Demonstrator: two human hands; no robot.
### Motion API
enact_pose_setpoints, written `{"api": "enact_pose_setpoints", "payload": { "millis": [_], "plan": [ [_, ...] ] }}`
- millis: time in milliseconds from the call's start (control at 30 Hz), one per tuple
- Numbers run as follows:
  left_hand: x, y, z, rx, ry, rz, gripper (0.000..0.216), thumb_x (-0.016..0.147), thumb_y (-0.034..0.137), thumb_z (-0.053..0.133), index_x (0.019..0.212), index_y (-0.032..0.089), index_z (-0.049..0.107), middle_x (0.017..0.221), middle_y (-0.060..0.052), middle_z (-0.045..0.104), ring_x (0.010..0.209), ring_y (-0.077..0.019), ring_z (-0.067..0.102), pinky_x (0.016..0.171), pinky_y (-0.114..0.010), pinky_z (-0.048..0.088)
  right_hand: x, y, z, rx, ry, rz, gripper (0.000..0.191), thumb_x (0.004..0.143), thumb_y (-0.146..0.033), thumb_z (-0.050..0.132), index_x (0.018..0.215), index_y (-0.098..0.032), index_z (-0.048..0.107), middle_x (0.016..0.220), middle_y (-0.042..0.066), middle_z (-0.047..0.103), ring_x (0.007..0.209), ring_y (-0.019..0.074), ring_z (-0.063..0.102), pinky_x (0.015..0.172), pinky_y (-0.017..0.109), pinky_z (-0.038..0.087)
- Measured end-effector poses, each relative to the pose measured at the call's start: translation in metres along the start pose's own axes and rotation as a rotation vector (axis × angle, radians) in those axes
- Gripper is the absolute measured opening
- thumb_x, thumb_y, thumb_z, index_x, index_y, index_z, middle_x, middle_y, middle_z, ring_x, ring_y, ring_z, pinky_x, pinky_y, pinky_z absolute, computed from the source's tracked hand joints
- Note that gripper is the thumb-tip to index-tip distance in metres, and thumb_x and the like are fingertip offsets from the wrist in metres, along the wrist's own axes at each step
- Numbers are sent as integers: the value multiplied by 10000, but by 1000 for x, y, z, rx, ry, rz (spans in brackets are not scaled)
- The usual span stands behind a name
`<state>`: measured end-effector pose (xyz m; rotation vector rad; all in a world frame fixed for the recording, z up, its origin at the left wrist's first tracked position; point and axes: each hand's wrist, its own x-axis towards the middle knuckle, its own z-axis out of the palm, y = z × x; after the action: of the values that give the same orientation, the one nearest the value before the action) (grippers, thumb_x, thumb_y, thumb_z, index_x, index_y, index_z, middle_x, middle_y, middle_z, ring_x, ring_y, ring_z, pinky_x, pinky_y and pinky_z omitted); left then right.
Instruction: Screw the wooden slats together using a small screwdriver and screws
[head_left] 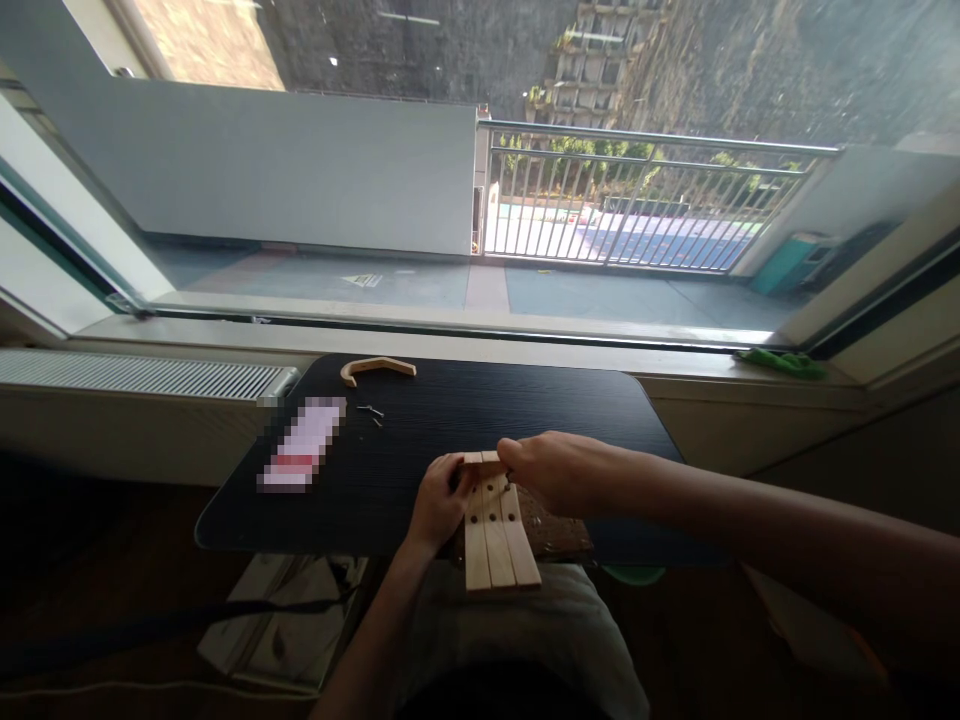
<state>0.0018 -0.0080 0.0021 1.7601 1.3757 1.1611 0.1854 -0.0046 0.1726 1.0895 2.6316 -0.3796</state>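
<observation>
A pale wooden piece made of 3 slats side by side [495, 555], with several dark holes or screw heads, lies over the near edge of the dark table. My left hand [439, 500] is closed round its left side, the thumb hidden. Over its upper right part is my right hand [544, 470], fingers curled together. A thin dark bit shows below those fingers near one hole, too small to name. Under the slats, to the right, sits a brown board or block [555, 530] with a worn, spotted surface.
On the black table [570, 410] lie a curved wooden hook-shaped piece [379, 368], a few small metal screws [371, 412] and a blurred pink-white packet or paper [306, 445]. A window sill [525, 355] runs behind, with a green cloth [780, 363] at right. A radiator [150, 375] stands left.
</observation>
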Motion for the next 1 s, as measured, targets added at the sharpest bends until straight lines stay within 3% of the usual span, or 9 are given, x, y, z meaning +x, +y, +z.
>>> {"api": "enact_pose_setpoints", "payload": {
  "millis": [333, 500, 700, 833, 933, 1000],
  "plan": [
    [0, 5, -1, -20, 6, -6, 164, 872, 295, 534, 857, 179, 648, 860, -60, 683, 847, -210, 623, 775, -319, 490, 0, -22, 8, 80, 72, 292, 164, 887, -162, 465, 1048, -151, 499, 791, 116, 699, 686, 260, 676, 497, 275, 323],
    [0, 4, -2, -27, 3, -16, 204, 882, 331, 516, 845, 177, 645, 854, -61, 681, 845, -212, 621, 764, -316, 487, 3, -28, 12, 69, 98, 318, 167, 905, -186, 449, 1052, -147, 519, 814, 137, 707, 697, 267, 674, 504, 276, 329],
    [1, 2, -1, -18, -1, 2, 207, 875, 331, 515, 824, 169, 632, 818, -62, 672, 802, -204, 613, 724, -302, 480, -9, -11, 6, 103, 267, 323, 211, 946, -306, 414, 987, -227, 606, 745, 63, 692, 593, 196, 600, 522, 277, 297],
    [1, 4, -2, -25, 6, 6, 224, 879, 339, 513, 772, 172, 618, 784, -51, 664, 793, -201, 614, 709, -289, 478, -30, 11, 10, 395, 532, 294, 221, 902, -309, 494, 1030, -239, 660, 685, 13, 655, 568, 150, 539, 530, 270, 331],
    [2, 7, -4, -44, -15, 3, 214, 877, 333, 523, 781, 174, 630, 793, -43, 671, 795, -195, 621, 717, -283, 483, -35, 26, 40, 860, 597, 240, 300, 870, -333, 509, 1068, -199, 690, 658, 10, 632, 565, 143, 544, 528, 267, 409],
    [3, 9, -5, -46, -38, 8, 223, 884, 347, 523, 806, 174, 639, 820, -47, 679, 799, -195, 628, 734, -288, 492, -31, 34, 70, 1019, 646, 226, 317, 832, -352, 546, 1028, -176, 724, 691, 27, 651, 584, 148, 557, 557, 284, 448]
  ]
}}
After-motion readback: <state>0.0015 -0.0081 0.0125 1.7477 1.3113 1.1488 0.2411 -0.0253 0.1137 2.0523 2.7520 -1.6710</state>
